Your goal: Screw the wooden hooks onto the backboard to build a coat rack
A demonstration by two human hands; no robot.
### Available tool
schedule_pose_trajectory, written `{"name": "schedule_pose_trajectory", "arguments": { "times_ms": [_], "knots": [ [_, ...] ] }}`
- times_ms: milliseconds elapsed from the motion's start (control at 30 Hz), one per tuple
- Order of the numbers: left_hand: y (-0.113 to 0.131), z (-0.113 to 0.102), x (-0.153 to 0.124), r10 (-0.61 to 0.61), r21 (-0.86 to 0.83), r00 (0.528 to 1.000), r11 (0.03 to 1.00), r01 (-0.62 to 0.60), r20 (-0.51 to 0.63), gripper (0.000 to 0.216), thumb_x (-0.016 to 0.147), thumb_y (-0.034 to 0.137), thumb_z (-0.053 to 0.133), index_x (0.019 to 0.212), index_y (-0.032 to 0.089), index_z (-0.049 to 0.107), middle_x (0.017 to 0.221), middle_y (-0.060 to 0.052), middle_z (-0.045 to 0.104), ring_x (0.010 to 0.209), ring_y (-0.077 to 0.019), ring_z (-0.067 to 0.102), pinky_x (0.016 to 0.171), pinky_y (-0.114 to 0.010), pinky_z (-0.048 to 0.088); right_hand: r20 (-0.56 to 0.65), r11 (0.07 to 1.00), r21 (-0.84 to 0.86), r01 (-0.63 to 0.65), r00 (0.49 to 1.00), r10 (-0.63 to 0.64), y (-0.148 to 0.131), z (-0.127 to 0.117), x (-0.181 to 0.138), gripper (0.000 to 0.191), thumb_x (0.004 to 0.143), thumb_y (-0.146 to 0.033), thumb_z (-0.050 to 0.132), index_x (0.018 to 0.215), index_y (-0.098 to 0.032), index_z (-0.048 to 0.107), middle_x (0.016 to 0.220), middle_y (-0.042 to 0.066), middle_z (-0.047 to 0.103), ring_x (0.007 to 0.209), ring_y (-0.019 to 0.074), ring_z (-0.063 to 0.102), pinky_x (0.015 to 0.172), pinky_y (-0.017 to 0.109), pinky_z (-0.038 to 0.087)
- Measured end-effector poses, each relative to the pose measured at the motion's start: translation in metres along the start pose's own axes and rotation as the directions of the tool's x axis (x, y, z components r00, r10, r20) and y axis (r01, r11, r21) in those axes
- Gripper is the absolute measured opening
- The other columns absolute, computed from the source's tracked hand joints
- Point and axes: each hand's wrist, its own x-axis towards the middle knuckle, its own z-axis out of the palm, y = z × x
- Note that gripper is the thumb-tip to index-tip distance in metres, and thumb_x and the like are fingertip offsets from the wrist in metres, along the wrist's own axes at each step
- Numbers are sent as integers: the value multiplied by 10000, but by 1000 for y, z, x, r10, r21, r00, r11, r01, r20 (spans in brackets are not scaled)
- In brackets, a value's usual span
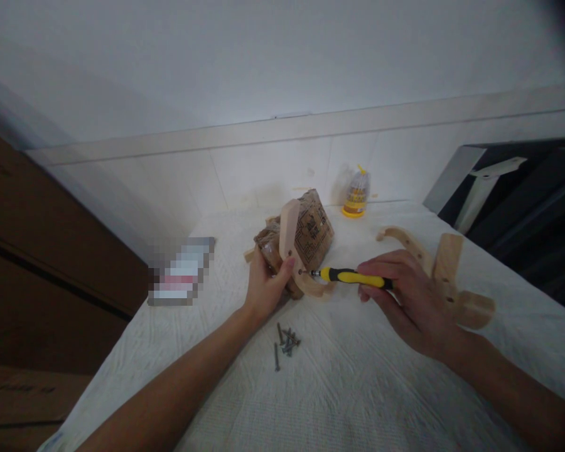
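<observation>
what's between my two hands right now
In the head view, the yellow screwdriver spans the gap: the right hand holds it, its tip at the curved wooden piece in the left hand. A few screws lie nearer, on the white cloth.

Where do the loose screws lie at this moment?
In the head view, the screws lie in a small pile on the white cloth, near the middle, just below the left hand.

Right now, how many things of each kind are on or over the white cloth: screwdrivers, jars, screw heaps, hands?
Screwdriver: 1, in the right hand
Jar: 1
Screw heap: 1, screws too blurred to count
Hands: 2; the left hand grips a wood part
Total: 5
</observation>
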Motion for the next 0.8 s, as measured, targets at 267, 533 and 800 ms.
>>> {"name": "schedule_pose_trajectory", "arguments": {
  "times_ms": [267, 533, 800],
  "knots": [
    [1, 0, 0, -5, 22, 1000, 1000, 6, -18, 423, 747, 427, 644, 1072, 190, 512, 1074, -80, 627, 994, -220, 586, 917, -420, 452, -37, 949, -253, -189, 982, 186, 0, 0, 2, 249, 917, -351, 434, 745, -207, 542, 493, -39, 533, 385, 105, 473, 403, 249, 344],
    [0, -1, -1, -12, -5, 1000, 1000, 12, 1, 385, 765, 395, 636, 1077, 205, 513, 1072, -69, 625, 989, -213, 593, 919, -417, 461, -167, 984, 14, -176, 970, 175, -6, 7, 5, 36, 845, -199, 546, 822, -224, 554, 789, 29, 606, 691, 152, 601, 553, 270, 478],
    [3, 0, 0, -32, -4, 999, 999, 32, -5, 407, 757, 400, 634, 1089, 203, 507, 1079, -75, 620, 1007, -222, 583, 930, -427, 453, -76, 994, 88, -61, 995, 68, -1, -4, 2, 200, 835, -177, 565, 1017, -252, 599, 907, 49, 650, 779, 173, 642, 626, 298, 533]
  ]
}}
